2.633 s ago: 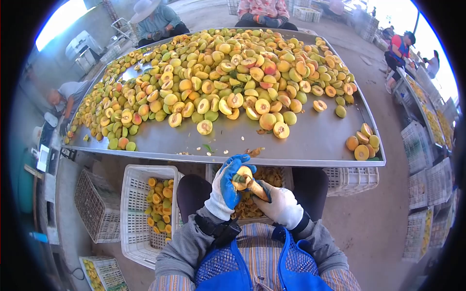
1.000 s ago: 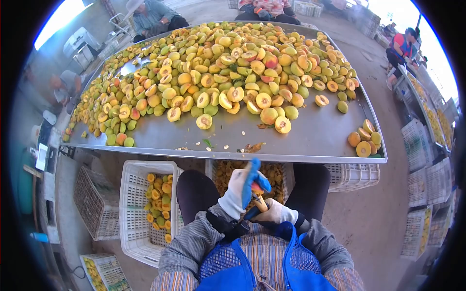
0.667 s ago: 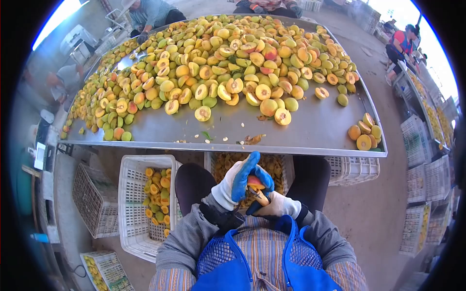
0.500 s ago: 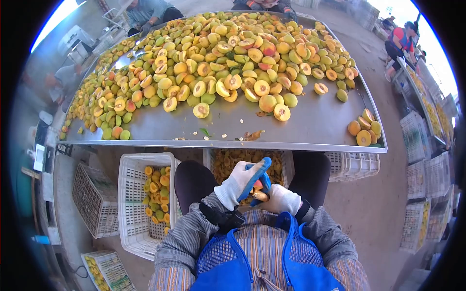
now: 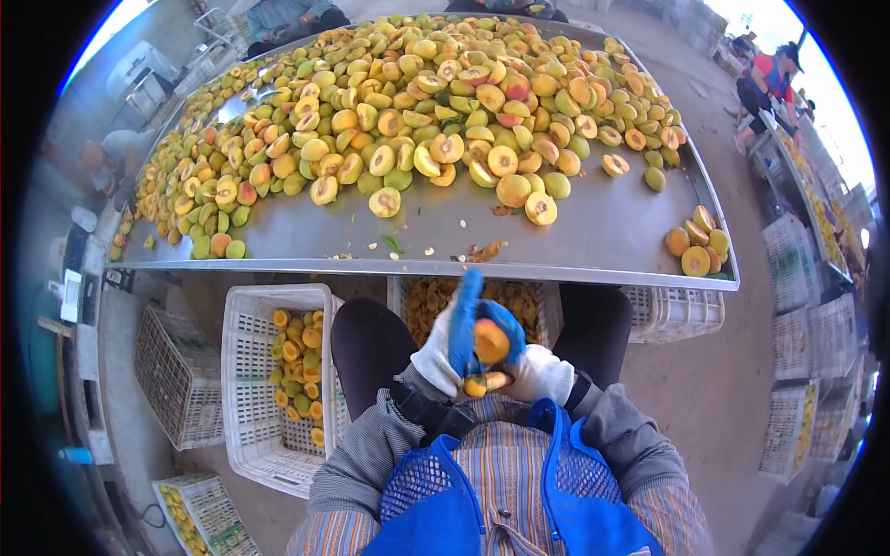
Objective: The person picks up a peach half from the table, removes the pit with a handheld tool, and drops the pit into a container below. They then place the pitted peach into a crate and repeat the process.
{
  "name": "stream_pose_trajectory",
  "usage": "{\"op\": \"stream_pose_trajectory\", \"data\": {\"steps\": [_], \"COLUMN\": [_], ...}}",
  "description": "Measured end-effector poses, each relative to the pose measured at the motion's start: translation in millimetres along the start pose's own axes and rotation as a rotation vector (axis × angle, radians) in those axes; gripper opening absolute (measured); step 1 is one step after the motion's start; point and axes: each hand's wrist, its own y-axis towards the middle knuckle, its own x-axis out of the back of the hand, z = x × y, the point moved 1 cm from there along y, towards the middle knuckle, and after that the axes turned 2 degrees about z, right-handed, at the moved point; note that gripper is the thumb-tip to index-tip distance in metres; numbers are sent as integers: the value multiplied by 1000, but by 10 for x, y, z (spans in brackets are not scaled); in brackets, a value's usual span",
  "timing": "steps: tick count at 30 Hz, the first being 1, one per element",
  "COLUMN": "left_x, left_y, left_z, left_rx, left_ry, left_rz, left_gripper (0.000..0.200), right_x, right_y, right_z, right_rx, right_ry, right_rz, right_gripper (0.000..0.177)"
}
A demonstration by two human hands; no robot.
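Observation:
My left hand, in a white glove with blue-coated fingers, holds an orange-yellow peach piece above my lap. Its thumb sticks up, blurred, while blue fingers curve round the fruit's far side. Close against it on the right, my right hand, gloved alike, is closed on a short tan piece resembling a tool handle; I cannot tell what it is. A small yellow piece shows at its left end. Below the hands, between my knees, stands a crate of peach pieces, partly hidden.
Ahead is a metal table heaped with halved peaches; a small pile lies at its right corner. A white crate with peach halves stands at my left. Other crates stand around. People work across the table.
My left hand has opened its thumb upward, and the peach piece between my hands now shows more. The view has shifted slightly. My right hand stays nearly in place.

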Motion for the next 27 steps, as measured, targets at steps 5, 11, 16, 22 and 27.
{"op": "stream_pose_trajectory", "data": {"steps": [5, 11, 16, 22, 27], "left_x": [236, 1392, 807, -230, -311], "left_y": [-345, -1725, -1004, 1261, 2016], "left_z": [-423, -879, -1121, -1054, -961], "left_rx": [-602, 422, -319, -282, 110], "left_ry": [358, 1825, 1958, 2281, 2208], "left_rz": [-406, -1171, -1114, -244, -249], "left_gripper": [69, 58, 55, 73, 64], "right_x": [-10, -62, -64, -186, -62], "right_y": [56, 34, 193, 211, 147], "right_z": [-375, -575, -487, -662, -641], "right_rx": [-297, -314, -247, -205, -243], "right_ry": [-316, -323, -170, -136, -90], "right_rz": [37, 162, 98, 189, 225], "right_gripper": [32, 44, 43, 44, 39]}}
